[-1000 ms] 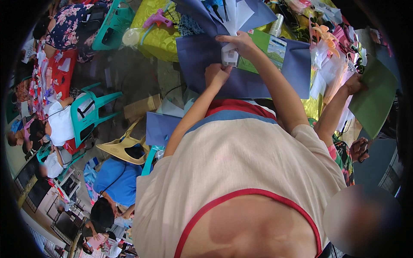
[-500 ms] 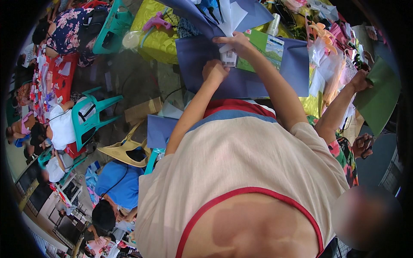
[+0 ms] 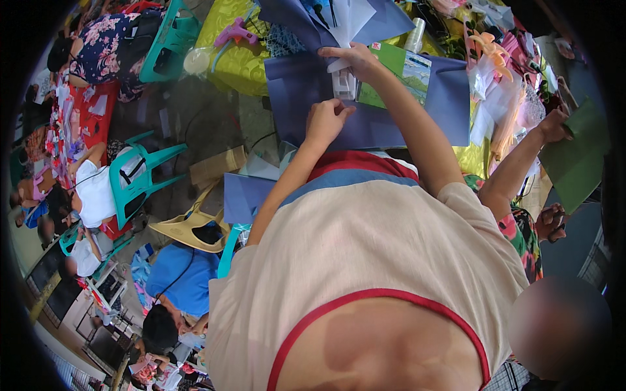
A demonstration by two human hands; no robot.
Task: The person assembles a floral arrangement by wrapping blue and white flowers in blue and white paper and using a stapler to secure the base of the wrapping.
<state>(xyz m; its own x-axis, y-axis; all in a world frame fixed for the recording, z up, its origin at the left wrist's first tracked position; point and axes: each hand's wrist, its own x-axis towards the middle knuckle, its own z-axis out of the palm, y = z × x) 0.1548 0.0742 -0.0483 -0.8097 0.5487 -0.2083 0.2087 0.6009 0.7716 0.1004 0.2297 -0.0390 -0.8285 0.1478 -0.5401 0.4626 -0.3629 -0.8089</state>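
Observation:
My right hand (image 3: 355, 62) grips the narrow base of a bouquet bundle wrapped in white paper (image 3: 345, 23) and periwinkle paper (image 3: 391, 19), with dark stems inside. Just below it a small white-and-clear boxy object (image 3: 343, 85) lies on a periwinkle sheet (image 3: 300, 85), beside a green printed pad (image 3: 391, 72). My left hand (image 3: 326, 120) is a little below the white object, fingers curled; what they hold, if anything, is hidden.
A yellow-covered table (image 3: 231, 72) carries a pink glue gun (image 3: 238, 31), clear roll (image 3: 416, 36) and flower materials (image 3: 489, 52). A co-worker's hand (image 3: 554, 124) holds green paper (image 3: 574, 163) at right. At left are teal chairs (image 3: 137, 179), a yellow chair (image 3: 195, 231) and seated people.
My left hand has drawn down away from the small white object. My right hand has shifted slightly left and up with the bundle. The co-worker's green sheet has shifted.

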